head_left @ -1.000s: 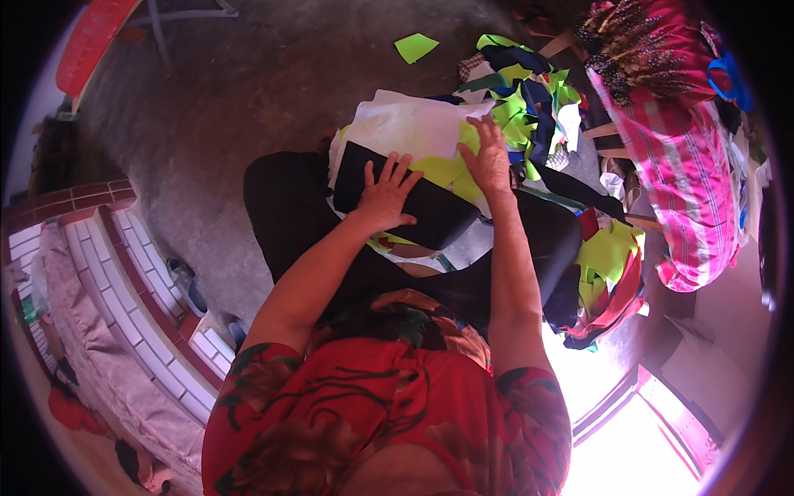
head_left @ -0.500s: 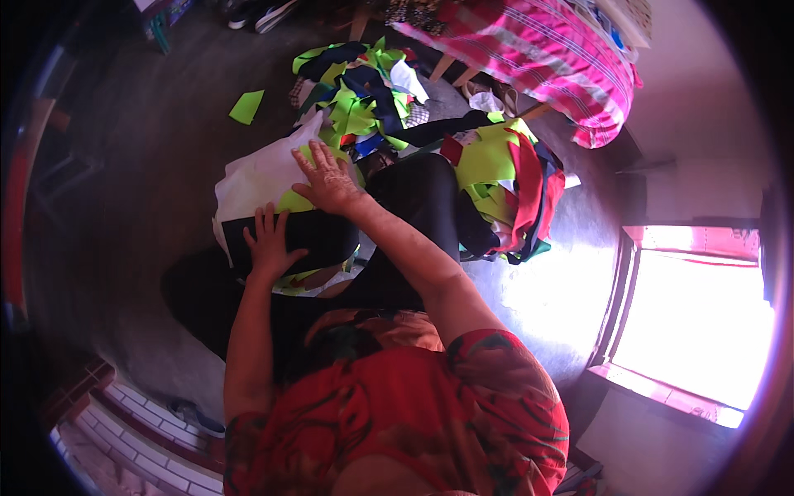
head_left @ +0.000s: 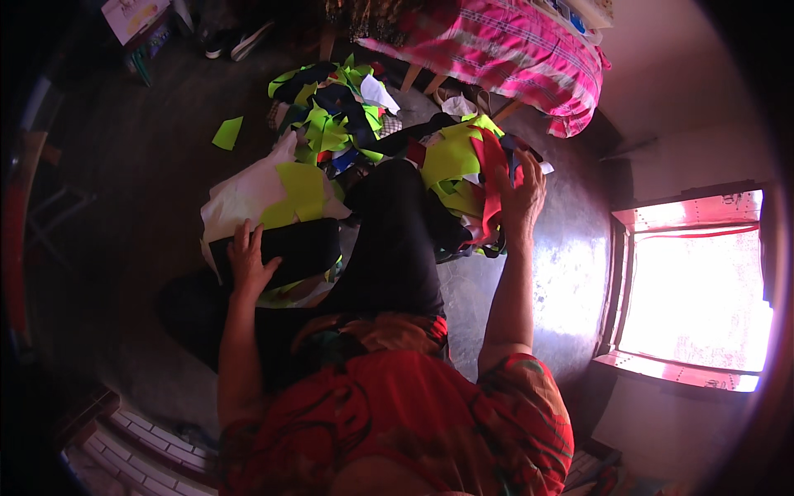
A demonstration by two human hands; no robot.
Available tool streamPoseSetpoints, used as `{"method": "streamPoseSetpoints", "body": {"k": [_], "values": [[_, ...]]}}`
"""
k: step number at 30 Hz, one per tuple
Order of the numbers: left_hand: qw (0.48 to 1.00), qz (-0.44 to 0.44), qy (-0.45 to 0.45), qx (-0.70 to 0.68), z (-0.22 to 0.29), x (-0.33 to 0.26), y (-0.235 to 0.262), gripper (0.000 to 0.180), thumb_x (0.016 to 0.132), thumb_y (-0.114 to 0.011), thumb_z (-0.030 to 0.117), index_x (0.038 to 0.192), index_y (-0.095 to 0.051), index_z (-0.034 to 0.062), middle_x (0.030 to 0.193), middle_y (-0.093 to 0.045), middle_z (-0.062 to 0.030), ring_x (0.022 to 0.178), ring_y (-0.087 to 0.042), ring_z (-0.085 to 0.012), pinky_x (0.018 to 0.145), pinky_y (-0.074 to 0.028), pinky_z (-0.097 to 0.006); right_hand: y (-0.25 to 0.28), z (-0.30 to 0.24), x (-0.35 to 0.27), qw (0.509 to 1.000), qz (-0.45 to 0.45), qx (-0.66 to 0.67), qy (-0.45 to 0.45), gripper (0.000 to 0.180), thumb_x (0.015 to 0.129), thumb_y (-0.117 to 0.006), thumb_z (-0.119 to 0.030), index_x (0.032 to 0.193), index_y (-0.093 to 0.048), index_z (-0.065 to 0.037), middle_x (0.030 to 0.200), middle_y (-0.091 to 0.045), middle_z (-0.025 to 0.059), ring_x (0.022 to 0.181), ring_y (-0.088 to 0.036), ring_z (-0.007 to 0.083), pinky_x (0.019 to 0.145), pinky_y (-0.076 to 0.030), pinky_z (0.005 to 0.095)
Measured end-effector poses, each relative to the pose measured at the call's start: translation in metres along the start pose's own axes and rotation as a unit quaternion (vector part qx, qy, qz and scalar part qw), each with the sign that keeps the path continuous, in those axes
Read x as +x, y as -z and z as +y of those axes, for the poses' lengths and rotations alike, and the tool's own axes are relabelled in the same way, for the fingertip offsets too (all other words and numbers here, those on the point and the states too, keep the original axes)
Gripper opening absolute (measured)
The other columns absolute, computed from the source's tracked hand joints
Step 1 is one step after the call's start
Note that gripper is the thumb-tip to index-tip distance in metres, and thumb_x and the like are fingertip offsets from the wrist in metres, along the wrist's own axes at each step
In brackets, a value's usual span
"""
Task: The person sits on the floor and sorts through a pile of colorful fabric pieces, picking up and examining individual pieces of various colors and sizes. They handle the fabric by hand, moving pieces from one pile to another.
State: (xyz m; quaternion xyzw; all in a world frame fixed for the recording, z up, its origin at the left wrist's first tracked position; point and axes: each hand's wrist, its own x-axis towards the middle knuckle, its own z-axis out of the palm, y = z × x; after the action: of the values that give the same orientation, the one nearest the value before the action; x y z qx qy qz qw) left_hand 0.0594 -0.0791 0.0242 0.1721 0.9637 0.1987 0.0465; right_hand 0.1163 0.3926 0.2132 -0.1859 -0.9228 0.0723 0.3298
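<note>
My left hand (head_left: 250, 259) lies flat, fingers stretched, on the left end of a black cloth piece (head_left: 299, 246). That piece rests on a stack of cut fabric in front of me, with white cloth (head_left: 241, 192) and a lime-green piece (head_left: 299, 194) beyond it. To the right, my right hand (head_left: 521, 197) is over the right side of a heap of scraps, beside a red strip (head_left: 490, 178). Its thumb and fingers are apart, and I see nothing held in them. Lime-green cloth (head_left: 451, 161) covers the heap's near left side. My bent leg, in black, lies between stack and heap.
Another mixed scrap pile (head_left: 327, 124) lies farther off on the dark floor. A single lime-green piece (head_left: 227, 133) is left of it. Pink checked cloth (head_left: 513, 58) hangs over a wooden-legged piece of furniture at the back. A bright window (head_left: 695, 285) stands at right.
My right hand has left the stack on the left and moved right to the scrap heap. My left hand stays on the black cloth. The whole view has shifted slightly.
</note>
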Motion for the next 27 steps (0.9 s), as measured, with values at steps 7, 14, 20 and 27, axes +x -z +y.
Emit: {"method": "streamPoseSetpoints", "body": {"k": [7, 14, 20, 27], "values": [[1.0, 0.003, 0.001, -0.006, -0.003, -0.002, 0.002, 0.075, 0.068, -0.08, 0.026, 0.133, -0.047, 0.0082, 0.149, -0.027, -0.0151, 0.139, -0.025, -0.0345, 0.107, -0.026, -0.054, 0.007, -0.006, -0.028, 0.988, -0.125, -0.03, -0.089, 0.054, 0.076, -0.07, -0.036, 0.12, -0.057, -0.008, 0.122, -0.057, 0.012, 0.109, -0.057, 0.0322, 0.088, -0.046, 0.0436], [0.999, 0.037, -0.015, -0.005, -0.013, -0.007, -0.005, 0.067, 0.066, -0.081, 0.02, 0.125, -0.052, 0.005, 0.145, -0.033, -0.0175, 0.133, -0.032, -0.0356, 0.102, -0.031, -0.05, 0.006, 0.006, -0.021, 0.97, -0.169, -0.059, -0.167, 0.03, 0.086, -0.05, -0.03, 0.099, -0.065, -0.007, 0.102, -0.065, 0.018, 0.094, -0.062, 0.0395, 0.082, -0.047, 0.0479], [0.999, 0.047, -0.013, -0.013, -0.008, -0.005, -0.001, 0.063, 0.067, -0.08, 0.015, 0.123, -0.052, 0.0041, 0.144, -0.035, -0.0165, 0.132, -0.034, -0.0352, 0.101, -0.033, -0.049, 0.017, 0.015, -0.009, 0.976, 0.034, 0.067, -0.202, 0.032, 0.09, -0.053, -0.031, 0.105, -0.066, -0.005, 0.096, -0.067, 0.0176, 0.088, -0.064, 0.0354, 0.078, -0.047, 0.0432], [0.998, 0.054, -0.017, -0.018, -0.012, -0.005, -0.005, 0.061, 0.07, -0.078, 0.013, 0.124, -0.051, 0.0053, 0.145, -0.033, -0.0165, 0.132, -0.034, -0.0347, 0.102, -0.032, -0.049, 0.028, 0.01, -0.009, 0.898, 0.065, 0.324, -0.289, 0.036, 0.093, -0.059, -0.03, 0.107, -0.066, 0.002, 0.088, -0.067, 0.004, 0.082, -0.057, 0.0113, 0.074, -0.046, 0.0278]]}}
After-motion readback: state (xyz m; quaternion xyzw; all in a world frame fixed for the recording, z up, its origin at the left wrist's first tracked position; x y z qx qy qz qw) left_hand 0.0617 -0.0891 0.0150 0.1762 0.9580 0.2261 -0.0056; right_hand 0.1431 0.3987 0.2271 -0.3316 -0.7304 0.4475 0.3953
